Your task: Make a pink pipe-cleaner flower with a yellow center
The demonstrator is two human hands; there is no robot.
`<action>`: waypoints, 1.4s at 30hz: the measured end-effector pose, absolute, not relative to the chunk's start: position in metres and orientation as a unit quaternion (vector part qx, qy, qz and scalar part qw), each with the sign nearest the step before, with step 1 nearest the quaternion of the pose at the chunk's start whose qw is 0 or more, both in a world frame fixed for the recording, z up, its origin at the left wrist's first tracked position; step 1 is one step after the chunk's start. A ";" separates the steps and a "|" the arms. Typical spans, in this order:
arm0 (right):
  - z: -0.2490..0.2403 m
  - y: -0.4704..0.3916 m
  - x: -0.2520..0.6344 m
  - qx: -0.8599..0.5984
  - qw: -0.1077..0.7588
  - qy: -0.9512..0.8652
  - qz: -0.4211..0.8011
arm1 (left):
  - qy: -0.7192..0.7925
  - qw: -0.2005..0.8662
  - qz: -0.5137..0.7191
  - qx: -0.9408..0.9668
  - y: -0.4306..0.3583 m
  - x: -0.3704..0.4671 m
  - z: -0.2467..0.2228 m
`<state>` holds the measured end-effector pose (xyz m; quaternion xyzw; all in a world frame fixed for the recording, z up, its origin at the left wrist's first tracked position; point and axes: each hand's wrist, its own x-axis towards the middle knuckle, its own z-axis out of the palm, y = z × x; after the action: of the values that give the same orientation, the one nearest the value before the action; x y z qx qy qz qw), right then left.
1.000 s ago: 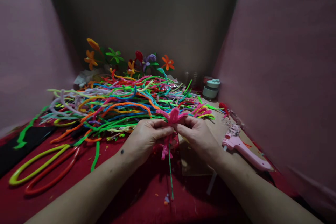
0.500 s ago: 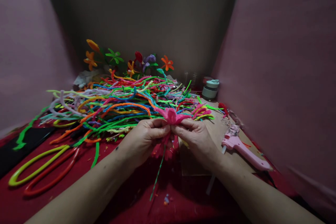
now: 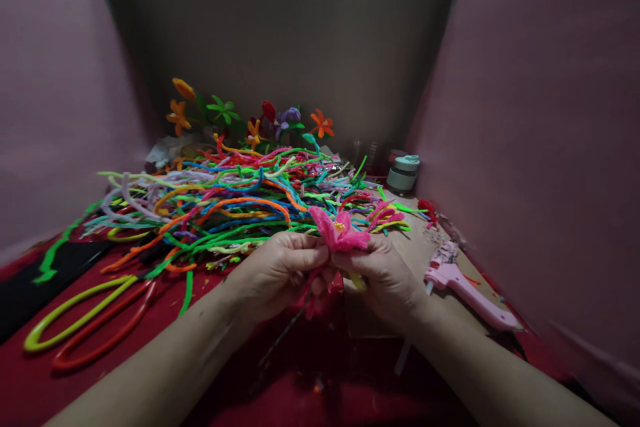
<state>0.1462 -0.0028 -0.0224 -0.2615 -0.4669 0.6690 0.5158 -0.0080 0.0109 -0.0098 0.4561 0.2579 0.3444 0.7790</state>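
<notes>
A pink pipe-cleaner flower [image 3: 342, 230] with a yellow centre is pinched between both hands, its open face tilted up toward me. My left hand [image 3: 283, 263] grips its base and lower pink petals from the left, thumb and forefinger together. From the right, my right hand [image 3: 383, 273] closes on the flower just under its petals. Below the fingers hangs a thin green twisted stem [image 3: 285, 333], blurred at its end. A yellow-green bit [image 3: 357, 281] shows beneath the right fingers. Part of the flower's base is hidden by the fingertips.
A large heap of colourful pipe cleaners [image 3: 235, 197] lies ahead, with finished flowers [image 3: 253, 123] behind it. At right, a pink glue gun [image 3: 467, 290] rests on a cardboard sheet [image 3: 410, 250] near a lidded jar [image 3: 403, 175]. Yellow and red scissor-like handles [image 3: 80, 307] lie at left.
The pink flower has tipped and turned, so its yellow centre now shows. Its stem has swung to the left. Both hands keep hold, and the view has shifted slightly.
</notes>
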 end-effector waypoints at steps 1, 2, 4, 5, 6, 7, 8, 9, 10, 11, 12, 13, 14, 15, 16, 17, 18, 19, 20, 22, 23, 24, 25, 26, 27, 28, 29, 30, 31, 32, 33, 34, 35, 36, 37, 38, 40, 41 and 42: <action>-0.023 -0.002 0.145 -0.259 0.511 -0.455 0.681 | 0.256 0.786 0.333 0.454 0.011 -0.008 -0.010; -0.023 -0.002 0.144 -0.258 0.508 -0.446 0.690 | 0.255 0.792 0.324 0.451 0.011 -0.008 -0.010; -0.025 0.000 0.142 -0.258 0.518 -0.430 0.693 | 0.258 0.791 0.327 0.449 0.009 -0.006 -0.009; -0.025 0.001 0.141 -0.259 0.529 -0.422 0.689 | 0.266 0.783 0.338 0.449 0.008 -0.004 -0.008; -0.026 0.001 0.139 -0.257 0.540 -0.416 0.685 | 0.279 0.770 0.355 0.451 0.007 -0.002 -0.008; -0.027 0.002 0.138 -0.254 0.551 -0.409 0.682 | 0.295 0.752 0.377 0.453 0.005 0.001 -0.007; -0.028 0.002 0.136 -0.249 0.559 -0.402 0.681 | 0.313 0.727 0.405 0.457 0.004 0.004 -0.007; -0.029 0.002 0.135 -0.244 0.564 -0.395 0.683 | 0.329 0.696 0.439 0.464 0.003 0.006 -0.007; -0.029 0.002 0.133 -0.241 0.568 -0.388 0.685 | 0.343 0.657 0.474 0.475 0.002 0.008 -0.007; -0.029 0.002 0.132 -0.239 0.572 -0.379 0.687 | 0.355 0.610 0.509 0.493 0.001 0.010 -0.008; -0.028 0.002 0.131 -0.239 0.578 -0.369 0.688 | 0.364 0.557 0.537 0.518 0.000 0.011 -0.008; -0.028 0.002 0.131 -0.242 0.583 -0.360 0.687 | 0.373 0.499 0.556 0.550 -0.001 0.012 -0.010; -0.027 0.001 0.131 -0.245 0.588 -0.353 0.686 | 0.381 0.442 0.562 0.586 -0.002 0.012 -0.011; -0.026 0.001 0.131 -0.249 0.592 -0.348 0.683 | 0.388 0.386 0.561 0.621 -0.002 0.012 -0.013; -0.026 0.002 0.131 -0.251 0.596 -0.345 0.680 | 0.392 0.336 0.553 0.654 -0.003 0.011 -0.014; -0.025 0.002 0.132 -0.253 0.599 -0.345 0.677 | 0.390 0.289 0.543 0.686 -0.004 0.010 -0.015; -0.025 0.002 0.132 -0.252 0.602 -0.344 0.675 | 0.383 0.247 0.530 0.715 -0.004 0.009 -0.017; -0.025 0.002 0.133 -0.252 0.604 -0.342 0.674 | 0.375 0.210 0.515 0.742 -0.004 0.008 -0.018; -0.025 0.003 0.133 -0.253 0.607 -0.340 0.673 | 0.365 0.178 0.500 0.765 -0.004 0.007 -0.020; -0.026 0.003 0.133 -0.256 0.613 -0.341 0.665 | 0.357 0.139 0.475 0.792 -0.003 0.005 -0.022; -0.026 0.003 0.133 -0.259 0.614 -0.349 0.658 | 0.360 0.132 0.471 0.794 -0.003 0.005 -0.023; -0.027 0.002 0.133 -0.263 0.616 -0.362 0.648 | 0.367 0.134 0.473 0.790 -0.002 0.005 -0.023; -0.028 0.002 0.133 -0.269 0.619 -0.379 0.634 | 0.375 0.145 0.479 0.780 -0.002 0.005 -0.023; -0.028 0.002 0.134 -0.277 0.621 -0.399 0.615 | 0.381 0.160 0.490 0.768 -0.002 0.004 -0.022; -0.029 0.001 0.134 -0.289 0.624 -0.421 0.592 | 0.386 0.179 0.501 0.753 -0.002 0.004 -0.021; -0.029 0.001 0.135 -0.303 0.625 -0.443 0.567 | 0.388 0.197 0.513 0.740 -0.002 0.005 -0.019; -0.030 0.000 0.135 -0.315 0.627 -0.465 0.540 | 0.390 0.214 0.520 0.730 -0.003 0.005 -0.017; -0.030 0.000 0.136 -0.327 0.628 -0.484 0.514 | 0.390 0.225 0.524 0.723 -0.004 0.005 -0.015; -0.030 0.000 0.136 -0.337 0.629 -0.501 0.489 | 0.392 0.233 0.526 0.717 -0.005 0.006 -0.013; -0.030 -0.001 0.136 -0.343 0.632 -0.514 0.467 | 0.398 0.241 0.527 0.711 -0.006 0.006 -0.011; -0.030 -0.001 0.137 -0.346 0.636 -0.524 0.449 | 0.406 0.251 0.527 0.703 -0.006 0.006 -0.009; -0.030 -0.001 0.137 -0.347 0.640 -0.529 0.437 | 0.417 0.264 0.526 0.692 -0.007 0.007 -0.007; -0.030 -0.001 0.137 -0.347 0.641 -0.531 0.433 | 0.430 0.284 0.526 0.677 -0.008 0.007 -0.006; -0.029 -0.001 0.137 -0.345 0.638 -0.530 0.439 | 0.441 0.313 0.525 0.658 -0.008 0.007 -0.004; -0.029 -0.001 0.138 -0.341 0.633 -0.527 0.452 | 0.449 0.349 0.521 0.637 -0.009 0.006 -0.002; -0.028 -0.001 0.139 -0.338 0.623 -0.524 0.473 | 0.452 0.388 0.515 0.616 -0.009 0.005 0.000; -0.026 -0.001 0.141 -0.328 0.598 -0.519 0.516 | 0.444 0.469 0.500 0.577 -0.009 0.004 0.004; -0.025 -0.001 0.142 -0.322 0.588 -0.517 0.531 | 0.435 0.503 0.492 0.561 -0.009 0.002 0.006; -0.024 -0.002 0.143 -0.315 0.583 -0.515 0.544 | 0.424 0.532 0.485 0.549 -0.009 0.001 0.008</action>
<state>0.1427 -0.0019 -0.0237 -0.3148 -0.5146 0.5444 0.5829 0.0013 -0.0090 0.0080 0.5493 0.4241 0.4853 0.5319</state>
